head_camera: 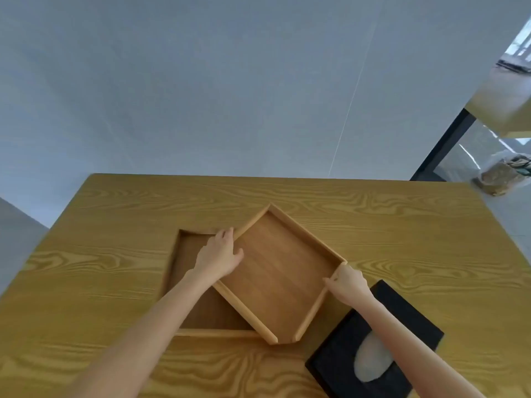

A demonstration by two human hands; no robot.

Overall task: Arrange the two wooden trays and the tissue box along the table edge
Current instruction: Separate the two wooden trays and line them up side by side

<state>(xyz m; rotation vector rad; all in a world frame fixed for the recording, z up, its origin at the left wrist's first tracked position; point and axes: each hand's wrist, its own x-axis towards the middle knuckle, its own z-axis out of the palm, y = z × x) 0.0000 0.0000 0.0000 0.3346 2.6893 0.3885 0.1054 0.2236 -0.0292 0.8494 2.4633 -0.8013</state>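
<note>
Your left hand (219, 254) and right hand (347, 282) clamp opposite rims of the smooth rimmed upper wooden tray (281, 271), angled across the lower tray (189, 254); black textured tissue box (373, 343) near the desk's (115, 214) near edge.

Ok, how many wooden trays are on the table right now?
2. The upper tray sits turned at an angle, gripped by the left hand and right hand. The lower tray lies partly hidden beneath it, on the left.

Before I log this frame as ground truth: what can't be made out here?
Head view only:
- Lower tray: much of its floor and right side hidden by the upper tray and left hand.
- Tissue box: near corner cut off by the bottom edge; right forearm crosses it.
- Right hand: fingertips behind the tray's rim.
- Table: near edge out of frame.
</note>
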